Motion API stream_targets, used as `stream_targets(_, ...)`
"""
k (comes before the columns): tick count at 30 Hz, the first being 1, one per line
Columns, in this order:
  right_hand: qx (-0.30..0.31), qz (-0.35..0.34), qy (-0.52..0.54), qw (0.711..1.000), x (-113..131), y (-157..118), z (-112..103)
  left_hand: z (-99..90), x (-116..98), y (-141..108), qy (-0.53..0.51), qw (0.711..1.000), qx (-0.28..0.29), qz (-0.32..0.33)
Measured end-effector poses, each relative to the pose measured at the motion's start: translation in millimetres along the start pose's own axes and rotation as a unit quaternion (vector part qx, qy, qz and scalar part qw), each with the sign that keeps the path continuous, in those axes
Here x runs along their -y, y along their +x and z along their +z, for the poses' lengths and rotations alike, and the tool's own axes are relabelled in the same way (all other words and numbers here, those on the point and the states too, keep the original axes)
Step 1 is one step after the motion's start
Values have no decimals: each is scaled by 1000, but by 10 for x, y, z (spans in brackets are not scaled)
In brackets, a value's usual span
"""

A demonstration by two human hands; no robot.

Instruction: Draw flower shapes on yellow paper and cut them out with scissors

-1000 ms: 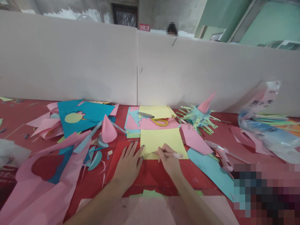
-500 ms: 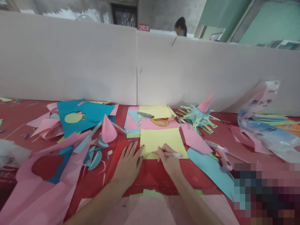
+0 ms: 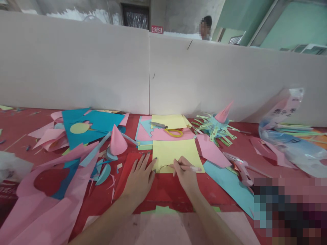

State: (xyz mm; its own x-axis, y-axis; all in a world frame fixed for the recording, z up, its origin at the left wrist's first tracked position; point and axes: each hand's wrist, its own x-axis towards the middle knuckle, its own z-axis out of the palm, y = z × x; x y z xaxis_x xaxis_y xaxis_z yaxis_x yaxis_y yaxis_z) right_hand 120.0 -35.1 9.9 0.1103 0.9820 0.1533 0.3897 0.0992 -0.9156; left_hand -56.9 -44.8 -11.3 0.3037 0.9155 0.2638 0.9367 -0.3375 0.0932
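A sheet of yellow paper (image 3: 176, 149) lies on the red tabletop straight ahead of me, overlapping a red sheet. My left hand (image 3: 140, 175) rests flat with its fingers spread, the thumb side touching the yellow paper's left edge. In my right hand (image 3: 185, 175) is a pen (image 3: 191, 168), its tip on the yellow paper near the lower edge. A thin curved line runs from the tip towards the left. Just beyond the sheet, yellow-handled scissors (image 3: 173, 132) lie on pink and yellow paper.
A pink cone (image 3: 119, 143) stands on the left near cut pink paper (image 3: 51, 217) and blue paper (image 3: 102, 126). Right are a spiky green-and-blue paper craft with a pink cone (image 3: 223, 114), a glue gun (image 3: 242, 168) and a plastic bag (image 3: 288, 132). A white partition (image 3: 102, 68) stands behind.
My right hand and the pen have shifted slightly to the right, and the drawn line is a little longer. My left hand stays put. Behind the partition, a person's head has moved right.
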Motion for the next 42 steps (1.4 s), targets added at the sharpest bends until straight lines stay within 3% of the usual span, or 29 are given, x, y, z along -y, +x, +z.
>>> stream_targets(7,-50,-7,-28,998,-30,0,29,-8,-2,1,1,1000,2,-1)
stream_targets(16,-19,-7,-4,1000,-22,-13,16,15,3,-8,4,1000,-2,1)
stream_targets(21,-50,-16,-51,997,-16,-10,37,6,1,1,-1,1000,-3,-1)
stream_targets(30,-46,8,11,999,-31,-14,0,26,10,-6,-2,1000,-13,2)
stream_targets(34,-34,-8,-21,999,9,-13,1,20,9,-4,-4,1000,-4,-1)
stream_targets(42,-76,-9,-31,997,-18,-11,17,0,-1,0,-4,1000,0,-2)
